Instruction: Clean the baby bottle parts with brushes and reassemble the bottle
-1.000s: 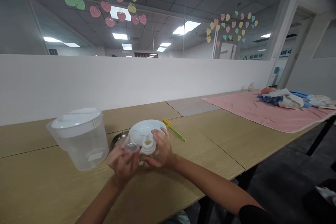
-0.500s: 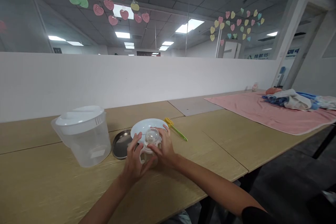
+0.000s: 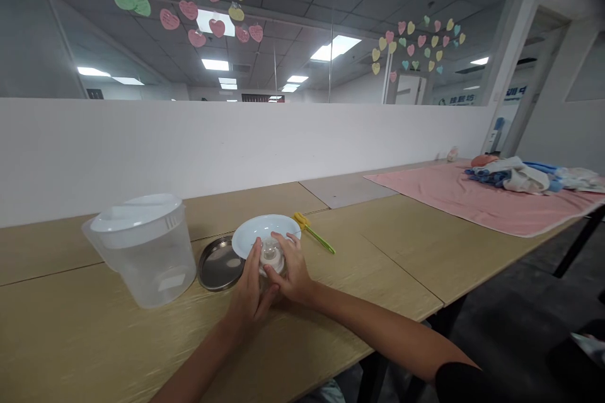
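Between my two hands is a baby bottle (image 3: 272,258) with a clear top and a white collar, held over the near side of the bowl. My left hand (image 3: 253,283) is wrapped along its left side with the fingers pointing up. My right hand (image 3: 292,271) grips its right side, thumb across the front of the collar. The lower part of the bottle is hidden by my hands. Just behind it stands a white bowl (image 3: 246,234). A round metal tray (image 3: 218,264) lies to the left, partly under or behind the bowl's edge.
A clear plastic pitcher (image 3: 155,264) with a white lid stands at the left of the wooden table (image 3: 378,277). A yellow-headed brush (image 3: 317,236) with a green handle lies right of the bowl. Farther right, a pink cloth (image 3: 449,195) bears a heap of clothes (image 3: 524,176).
The bottle has turned in my hands, and the white handle seen before is now hidden. My left hand has closed in along its side. The view has shifted slightly.
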The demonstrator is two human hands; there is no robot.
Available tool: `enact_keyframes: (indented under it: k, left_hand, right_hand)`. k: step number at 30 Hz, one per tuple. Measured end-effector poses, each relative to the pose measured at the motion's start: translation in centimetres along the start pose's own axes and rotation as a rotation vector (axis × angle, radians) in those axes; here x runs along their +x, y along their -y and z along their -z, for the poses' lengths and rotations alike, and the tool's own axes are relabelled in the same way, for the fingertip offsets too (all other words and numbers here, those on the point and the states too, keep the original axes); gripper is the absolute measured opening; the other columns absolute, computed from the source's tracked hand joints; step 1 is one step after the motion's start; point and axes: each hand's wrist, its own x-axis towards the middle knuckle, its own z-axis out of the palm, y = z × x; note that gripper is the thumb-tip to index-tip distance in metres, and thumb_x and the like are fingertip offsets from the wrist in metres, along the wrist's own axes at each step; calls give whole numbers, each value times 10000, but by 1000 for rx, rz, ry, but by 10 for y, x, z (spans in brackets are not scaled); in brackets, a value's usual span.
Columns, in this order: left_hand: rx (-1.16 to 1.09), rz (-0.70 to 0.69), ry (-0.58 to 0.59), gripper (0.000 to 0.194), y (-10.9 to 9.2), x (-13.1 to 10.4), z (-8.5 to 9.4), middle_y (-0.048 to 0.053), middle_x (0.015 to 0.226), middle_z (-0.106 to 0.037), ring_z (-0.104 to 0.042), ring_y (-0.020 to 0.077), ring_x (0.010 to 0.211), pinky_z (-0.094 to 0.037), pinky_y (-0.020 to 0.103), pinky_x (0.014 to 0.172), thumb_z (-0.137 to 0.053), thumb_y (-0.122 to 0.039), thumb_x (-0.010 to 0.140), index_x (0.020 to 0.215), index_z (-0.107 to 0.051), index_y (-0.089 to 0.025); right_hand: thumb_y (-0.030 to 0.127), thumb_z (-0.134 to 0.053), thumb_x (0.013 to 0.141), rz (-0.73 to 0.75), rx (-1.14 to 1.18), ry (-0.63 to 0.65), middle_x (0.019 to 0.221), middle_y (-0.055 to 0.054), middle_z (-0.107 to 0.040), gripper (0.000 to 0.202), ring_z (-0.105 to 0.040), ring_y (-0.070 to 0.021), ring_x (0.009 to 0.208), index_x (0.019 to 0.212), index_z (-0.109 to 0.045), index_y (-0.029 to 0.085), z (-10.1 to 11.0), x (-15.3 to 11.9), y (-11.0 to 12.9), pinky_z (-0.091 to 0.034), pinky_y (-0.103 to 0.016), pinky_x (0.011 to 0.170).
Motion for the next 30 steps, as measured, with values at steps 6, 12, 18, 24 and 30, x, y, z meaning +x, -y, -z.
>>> enact_keyframes:
  k: [6, 12, 18, 24, 30]
  left_hand:
    - [-31, -20, -17, 684, 5, -3, -1, 215, 1428, -140, -202, 334, 1301, -282, 504, 1017, -410, -248, 859, 1399, -15, -108]
    - [12, -31, -49, 700, 3, -3, 0, 218, 1396, -208, -251, 337, 1278, -335, 481, 986, -436, -210, 834, 1398, -35, -105]
    - [-5, -2, -82, 699, 3, -4, -1, 209, 1316, -300, -339, 335, 1210, -379, 500, 942, -461, -224, 803, 1390, -97, -119]
    - [-18, 43, -61, 704, 6, -7, 0, 193, 1253, -363, -414, 317, 1148, -411, 487, 916, -485, -215, 787, 1383, -117, -150]
    - [-3, 40, -67, 652, 15, -7, 5, 185, 1226, -413, -457, 304, 1115, -455, 455, 878, -489, -251, 797, 1364, -180, -153]
  right_hand:
    - [361, -447, 815, -9, -7, 13, 1117, -113, -576, 513, -532, -216, 1028, 1265, -331, 145, -1, -1, 4, -260, -448, 1006]
    - [380, -447, 795, -10, -43, 12, 991, -94, -630, 538, -580, -216, 930, 1261, -328, 138, -1, 1, 4, -221, -465, 1031]
    - [374, -464, 737, 42, -110, -44, 890, -77, -643, 548, -611, -214, 782, 1220, -356, 138, -5, 4, 2, -257, -465, 1013]
    - [373, -474, 706, 0, -115, -28, 805, -54, -647, 589, -613, -210, 713, 1229, -321, 148, -8, 4, 2, -244, -450, 1028]
    - [363, -497, 690, -12, -112, -18, 843, -67, -639, 583, -608, -225, 766, 1214, -351, 152, -8, 6, 2, -248, -452, 1027]
